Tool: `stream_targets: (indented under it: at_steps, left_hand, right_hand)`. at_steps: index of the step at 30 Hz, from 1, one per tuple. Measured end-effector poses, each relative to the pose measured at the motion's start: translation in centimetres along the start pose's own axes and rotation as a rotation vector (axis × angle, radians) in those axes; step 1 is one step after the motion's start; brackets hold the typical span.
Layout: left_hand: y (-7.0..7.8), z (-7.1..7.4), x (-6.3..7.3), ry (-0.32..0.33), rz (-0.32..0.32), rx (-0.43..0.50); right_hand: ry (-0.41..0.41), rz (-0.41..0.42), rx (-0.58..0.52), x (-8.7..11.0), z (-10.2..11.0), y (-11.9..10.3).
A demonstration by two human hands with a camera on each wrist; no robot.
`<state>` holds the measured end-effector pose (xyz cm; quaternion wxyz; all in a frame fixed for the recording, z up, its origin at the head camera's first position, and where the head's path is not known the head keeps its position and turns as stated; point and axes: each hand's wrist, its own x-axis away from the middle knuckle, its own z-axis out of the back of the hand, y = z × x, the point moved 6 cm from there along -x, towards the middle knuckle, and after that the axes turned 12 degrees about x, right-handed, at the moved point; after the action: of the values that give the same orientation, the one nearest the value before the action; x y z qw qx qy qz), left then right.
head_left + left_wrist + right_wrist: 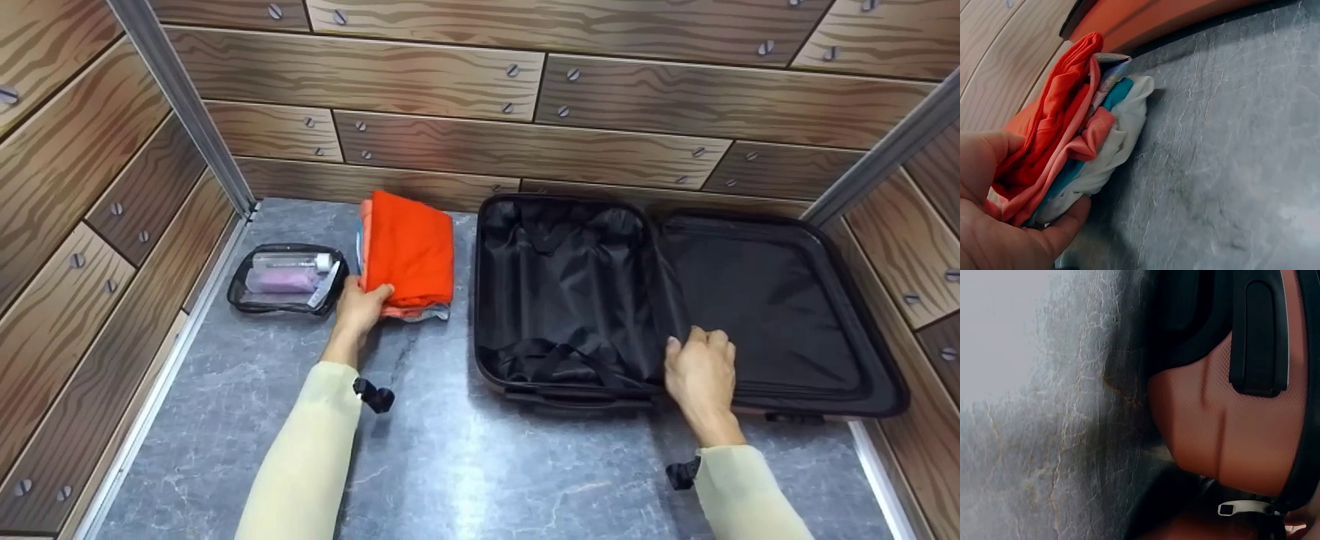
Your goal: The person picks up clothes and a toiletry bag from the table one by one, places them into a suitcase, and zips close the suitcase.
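My left hand (358, 309) grips the near-left corner of a stack of folded clothes (412, 251), thumb on top and fingers underneath. In the left wrist view, the stack's layered edge shows a bright orange garment (1053, 121) on top, with coral, teal and white cloth (1129, 118) below. An open suitcase (491, 300) lies flat, black inside, its orange shell (1241, 444) seen in the right wrist view. At the near end of the fold between its two halves, my right hand (703, 375) holds the suitcase's edge with curled fingers. Only a sliver of that hand shows in the right wrist view.
Left of the clothes sits a clear pouch (289, 306) with black trim, holding a white-capped bottle (289, 260) and a purple item (281, 280). Wood-patterned walls (450, 82) enclose the grey marbled floor (465, 465). The suitcase's right half (772, 300) reaches close to the right wall.
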<state>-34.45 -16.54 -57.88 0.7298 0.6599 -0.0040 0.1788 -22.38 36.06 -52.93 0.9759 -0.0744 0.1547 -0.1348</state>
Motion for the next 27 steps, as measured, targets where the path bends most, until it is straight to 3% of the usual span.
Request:
stream_targets:
  at_steps: [6,14,21,27]
  left_hand:
    - [-0.4,0.5,1.2,-0.041,0.010,0.007]
    - [-1.6,1.3,3.4,-0.060,0.021,0.124]
    - [-2.9,2.1,5.5,-0.080,0.071,0.209]
    - [-3.4,2.6,6.4,-0.086,0.092,0.241]
  right_hand:
    - [-0.025,-0.008,-0.003,0.0,0.0,0.2]
    - [-0.034,0.007,0.006,0.0,-0.1,0.1]
    - [-0.043,-0.007,0.006,-0.1,-0.1,0.2]
    - [-0.043,-0.028,-0.010,-0.1,-0.3,0.3]
